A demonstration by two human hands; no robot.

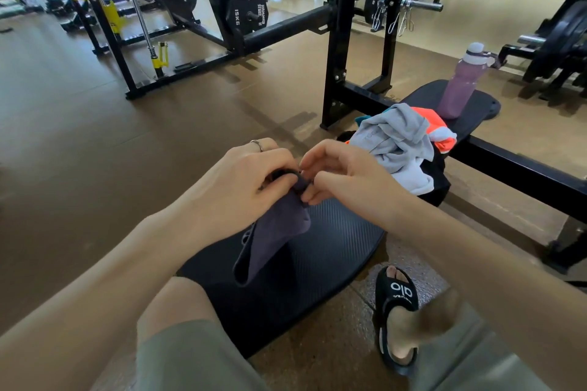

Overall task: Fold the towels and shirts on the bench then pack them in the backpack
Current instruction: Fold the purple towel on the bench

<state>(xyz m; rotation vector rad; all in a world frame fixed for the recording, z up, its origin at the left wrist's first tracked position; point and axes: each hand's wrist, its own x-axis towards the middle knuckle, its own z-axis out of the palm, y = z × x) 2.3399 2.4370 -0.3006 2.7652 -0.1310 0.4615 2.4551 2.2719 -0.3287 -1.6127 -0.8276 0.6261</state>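
1. Your left hand (254,178) is curled round the top edge of a small dark purple garment (273,232). Your right hand (336,174) pinches the same edge just beside it, its other fingers loosely bent.
2. The garment hangs limp above the near end of the bench (333,251). Slide your hands apart along that edge until it pulls straight, then lay it flat on the pad.
3. The cloth looks soft and thin, so it may bunch; smooth it before you crease it.
4. The bench pad is black with a fine ribbed grain, which should keep fabric from sliding.
5. The remaining pile of clothes (400,146) lies crumpled farther along, to the right: grey, white, orange and black.
6. A smooth mauve water bottle (460,86) stands upright at the far end.
7. No backpack is in view.
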